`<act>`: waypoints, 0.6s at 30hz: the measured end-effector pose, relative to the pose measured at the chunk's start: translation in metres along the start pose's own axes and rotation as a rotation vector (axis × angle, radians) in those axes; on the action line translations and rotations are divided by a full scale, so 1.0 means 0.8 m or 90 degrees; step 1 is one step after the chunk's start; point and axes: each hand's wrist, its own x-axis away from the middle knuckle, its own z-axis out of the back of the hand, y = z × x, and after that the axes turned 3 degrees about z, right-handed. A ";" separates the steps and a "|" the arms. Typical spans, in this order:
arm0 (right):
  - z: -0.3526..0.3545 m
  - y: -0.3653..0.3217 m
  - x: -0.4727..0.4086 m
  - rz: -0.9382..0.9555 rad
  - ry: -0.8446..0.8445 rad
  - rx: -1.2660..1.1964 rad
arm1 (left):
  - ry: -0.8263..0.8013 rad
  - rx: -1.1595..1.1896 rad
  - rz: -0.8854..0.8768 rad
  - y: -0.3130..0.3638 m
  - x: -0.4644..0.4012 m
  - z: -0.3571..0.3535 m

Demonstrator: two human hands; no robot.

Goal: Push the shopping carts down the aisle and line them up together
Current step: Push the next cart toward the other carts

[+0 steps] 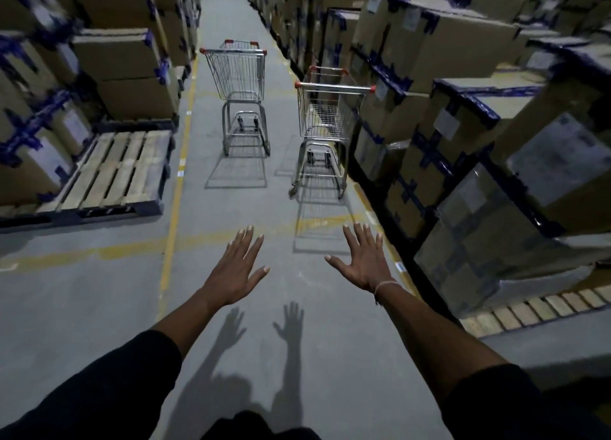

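Observation:
Two wire shopping carts with red handle caps stand in the aisle ahead of me. The farther cart (238,72) is in the middle of the aisle. The nearer cart (325,109) stands to its right, close beside the stacked boxes. Both have their handles toward me. My left hand (239,267) and my right hand (362,261) are stretched out in front of me with the fingers spread and straight, touching nothing. Open floor separates both hands from the nearer cart.
Taped cardboard boxes (469,115) on pallets wall the right side of the aisle. More boxes (125,72) and a bare wooden pallet (115,172) line the left. Yellow floor lines (172,228) mark the grey concrete aisle, which runs on beyond the carts.

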 end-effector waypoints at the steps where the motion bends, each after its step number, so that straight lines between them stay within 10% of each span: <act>1: 0.002 0.005 -0.027 0.001 -0.002 0.004 | 0.002 0.002 -0.001 -0.009 -0.026 0.000; 18: 0.021 0.067 -0.513 -0.084 0.044 -0.004 | -0.024 -0.013 -0.074 -0.193 -0.556 0.065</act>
